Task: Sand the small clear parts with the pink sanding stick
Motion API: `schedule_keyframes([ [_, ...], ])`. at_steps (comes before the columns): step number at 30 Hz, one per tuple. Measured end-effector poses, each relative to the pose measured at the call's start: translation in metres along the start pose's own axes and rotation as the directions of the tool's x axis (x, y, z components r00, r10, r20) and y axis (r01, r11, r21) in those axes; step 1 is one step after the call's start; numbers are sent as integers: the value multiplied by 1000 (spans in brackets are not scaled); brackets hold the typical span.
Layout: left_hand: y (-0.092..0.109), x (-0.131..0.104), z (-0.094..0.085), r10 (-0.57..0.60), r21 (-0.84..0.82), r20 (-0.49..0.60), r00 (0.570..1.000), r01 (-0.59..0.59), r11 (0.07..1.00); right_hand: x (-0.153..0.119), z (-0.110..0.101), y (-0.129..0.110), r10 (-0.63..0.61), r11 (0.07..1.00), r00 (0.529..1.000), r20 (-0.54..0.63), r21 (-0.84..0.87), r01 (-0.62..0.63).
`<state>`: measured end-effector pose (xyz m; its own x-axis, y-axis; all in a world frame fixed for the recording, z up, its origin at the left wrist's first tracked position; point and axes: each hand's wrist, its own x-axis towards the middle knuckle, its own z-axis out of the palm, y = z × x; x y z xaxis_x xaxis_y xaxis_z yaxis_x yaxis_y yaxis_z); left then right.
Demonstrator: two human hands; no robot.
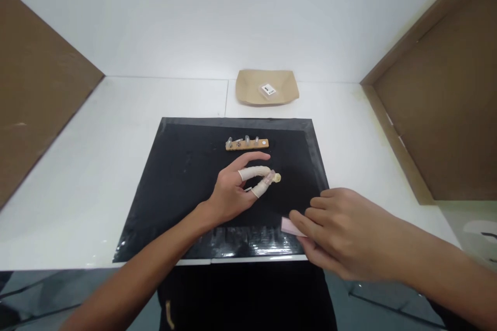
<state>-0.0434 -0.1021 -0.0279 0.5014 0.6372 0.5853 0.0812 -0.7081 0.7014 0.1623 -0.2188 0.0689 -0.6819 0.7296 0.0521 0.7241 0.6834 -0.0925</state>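
My left hand [236, 189], with white covers on its thumb and one finger, pinches a small clear piece [271, 176] above the black mat. A small pale yellowish round bit [277, 178] shows just beyond those fingertips. In my right hand [341, 230], near the mat's right front corner, is a pale pink block [292, 227], its left end sticking out from the fingers. Behind my left hand a narrow tan strip [252, 146] lies on the mat, holding several small clear pieces and a white dot at its right end.
A brown paper tray [248, 94] holding a small clear labelled box [268, 91] stands at the back of the white table [97, 165]. The black mat [174, 165] covers the middle. Brown panels [39, 83] flank both sides.
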Motion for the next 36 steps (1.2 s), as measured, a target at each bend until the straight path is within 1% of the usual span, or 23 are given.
schedule_keyframes([
  [2,-6,2,1,18,1,25,1000,-18,1000,1,-2,9,12,1000,1000,-17,-7,-12],
  [5,-14,4,1,51,13,70,996,-52,999,1,-4,22,78,996,996,-36,-34,-79],
  [7,-18,4,0,57,14,99,993,-59,998,2,-2,29,128,991,992,-15,-26,-128],
  [9,-22,4,-2,47,14,108,993,-49,999,2,3,34,152,988,988,29,24,-153],
  [12,-26,3,-4,5,11,76,997,-6,1000,4,16,42,186,978,979,85,80,-193],
  [14,-28,2,-5,-17,1,43,999,17,1000,4,26,49,232,969,968,99,62,-239],
  [16,-29,1,-5,-17,-8,12,1000,17,1000,5,36,56,282,959,957,73,5,-283],
  [20,-30,-1,-3,-18,-16,-51,999,17,1000,11,54,65,316,930,947,-62,-180,-322],
  [22,-29,-1,-3,-27,-19,-70,997,26,999,16,61,67,323,907,942,-91,-255,-336],
  [24,-29,0,-3,-36,-17,-93,995,35,999,20,66,68,328,901,941,-85,-272,-339],
  [27,-29,0,-3,-37,-10,-125,991,36,999,21,72,69,325,917,943,-76,-221,-333],
  [30,-28,0,-4,-31,-3,-144,989,30,1000,17,72,69,374,913,923,-95,-135,-384],
  [31,-28,0,-4,-35,2,-155,987,36,999,17,70,69,391,911,912,-121,-90,-403],
  [33,-28,-1,-4,-49,17,-180,982,53,998,19,66,65,409,911,888,-213,36,-411],
  [36,-27,-1,-5,-54,38,-215,975,64,997,32,63,60,410,905,835,-366,274,-324],
])
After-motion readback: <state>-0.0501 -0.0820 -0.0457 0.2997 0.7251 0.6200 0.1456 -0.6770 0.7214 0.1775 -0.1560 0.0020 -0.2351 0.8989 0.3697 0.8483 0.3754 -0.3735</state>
